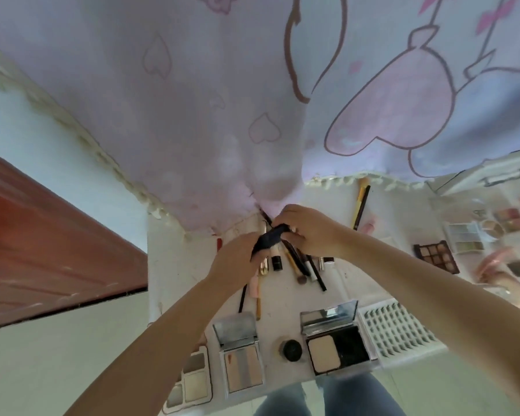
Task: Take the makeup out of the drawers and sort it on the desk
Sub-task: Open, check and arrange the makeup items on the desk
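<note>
My left hand (234, 259) and my right hand (308, 229) meet over the far middle of the white desk (285, 304) and together grip a dark tube-like makeup item (269, 240). Under them lies a row of brushes, pencils and small tubes (300, 265). Nearer to me sit an open compact with a mirror (242, 355), a small black jar (291, 349), an open powder compact (335, 346) and a pale palette (192, 379). A dark eyeshadow palette (436, 255) lies to the right.
A pink patterned curtain (222, 100) hangs over the desk's far edge. A white tray of false lashes (397, 328) sits right of the compacts. More palettes and a pink dish (493, 265) crowd the far right. A reddish-brown door (42, 235) stands at left.
</note>
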